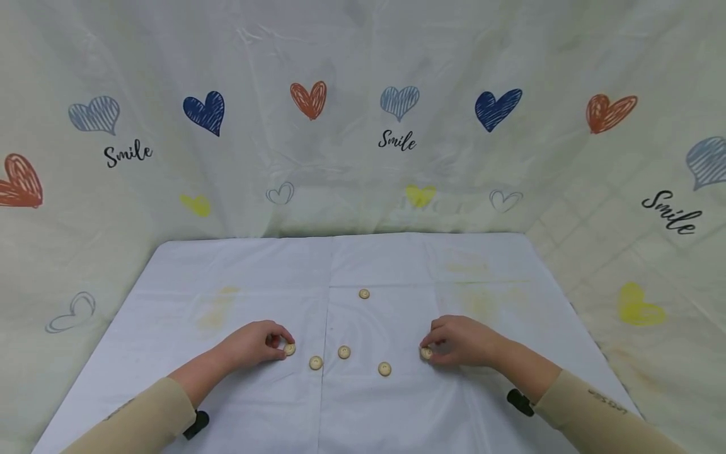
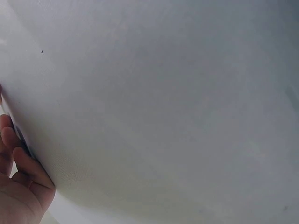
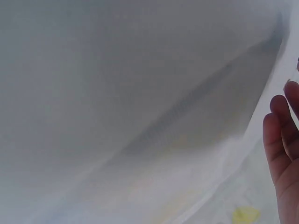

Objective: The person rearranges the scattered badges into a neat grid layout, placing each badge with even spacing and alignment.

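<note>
On the white-covered table lie several small round discs of pale wood, each with a ringed face and a small mark too fine to read. My left hand (image 1: 258,342) pinches one wooden disc (image 1: 290,349) between thumb and forefinger, at the left of the group. Over on the right side, my right hand (image 1: 465,340) holds another wooden disc (image 1: 426,353) by its edge with thumb and fingers. Between the hands are a disc (image 1: 316,362) near the left hand, a disc (image 1: 344,352) and a disc (image 1: 384,369). Both wrist views show fingers at the frame edge, with the held discs hidden.
One more disc (image 1: 364,294) lies farther back. White cloth (image 1: 374,416) with fold lines and faint yellow stains covers the table. Behind it and at both sides hangs a pale curtain (image 1: 351,38) printed with hearts and "Smile". Dark straps or devices show at both wrists.
</note>
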